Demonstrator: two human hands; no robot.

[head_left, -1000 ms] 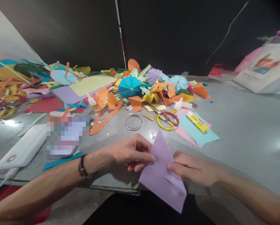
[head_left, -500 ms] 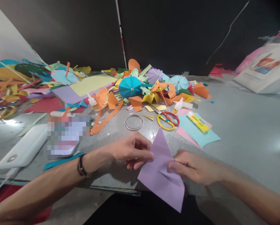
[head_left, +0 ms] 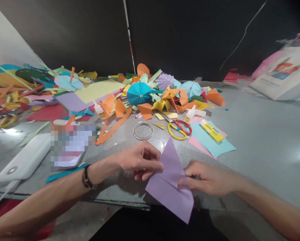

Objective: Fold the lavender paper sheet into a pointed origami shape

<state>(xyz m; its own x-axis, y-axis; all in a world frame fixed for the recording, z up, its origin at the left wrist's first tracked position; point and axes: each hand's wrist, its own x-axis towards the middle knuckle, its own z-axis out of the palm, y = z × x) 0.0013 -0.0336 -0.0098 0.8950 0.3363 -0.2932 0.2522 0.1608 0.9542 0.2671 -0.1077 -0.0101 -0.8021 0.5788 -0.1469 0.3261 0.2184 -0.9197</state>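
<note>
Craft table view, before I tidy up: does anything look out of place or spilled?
A pixelated patch on the table, beyond the left hand, hides whatever lies there, which looks oddest. Cut coloured paper scraps also lie heaped and strewn messily, and the lilac paper overhangs the table edge.

**Obscured and Cut-Off Items Logged**

Pixelated rectangle [head_left: 71, 145] at 9 o'clock: contents unreadable. White printed bag [head_left: 282, 73] at 2 o'clock: cut off by right edge, small lettering illegible. Paper heap [head_left: 6, 90] at 10 o'clock: cut off by left edge. Lilac paper [head_left: 168, 192] at 6 o'clock: partly hidden by right hand [head_left: 206, 179].
</note>
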